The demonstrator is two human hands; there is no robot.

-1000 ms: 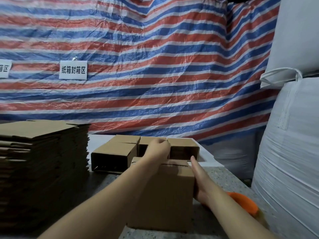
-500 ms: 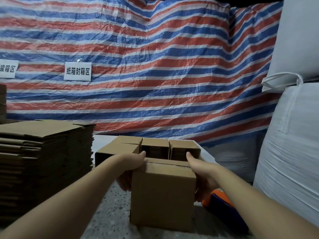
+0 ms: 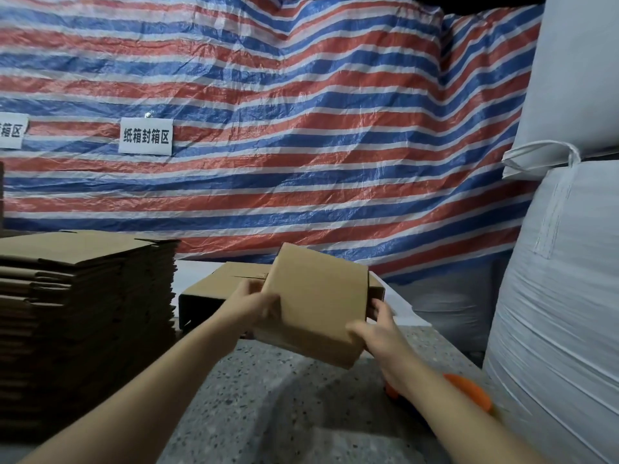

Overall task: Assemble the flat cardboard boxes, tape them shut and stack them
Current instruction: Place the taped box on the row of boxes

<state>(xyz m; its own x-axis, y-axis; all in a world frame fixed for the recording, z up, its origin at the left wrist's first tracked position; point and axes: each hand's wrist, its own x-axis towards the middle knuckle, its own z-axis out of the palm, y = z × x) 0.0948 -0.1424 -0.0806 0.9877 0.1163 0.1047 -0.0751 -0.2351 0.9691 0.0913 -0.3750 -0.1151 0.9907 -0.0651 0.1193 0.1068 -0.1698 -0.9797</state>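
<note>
Both hands, left hand (image 3: 258, 304) and right hand (image 3: 375, 329), gripped the assembled cardboard box (image 3: 315, 304) by opposite sides, tilted above the desk (image 3: 284, 396), just before the finished boxes (image 3: 214, 286) behind it.

Box (image 3: 318, 306) is now off the tabletop (image 3: 284, 403), lifted and tilted, top leaning toward the far edge. Left hand (image 3: 258, 306) moves from the top flaps to a grip on the left side; right hand (image 3: 376, 329) shifts to the lower right corner.
</note>
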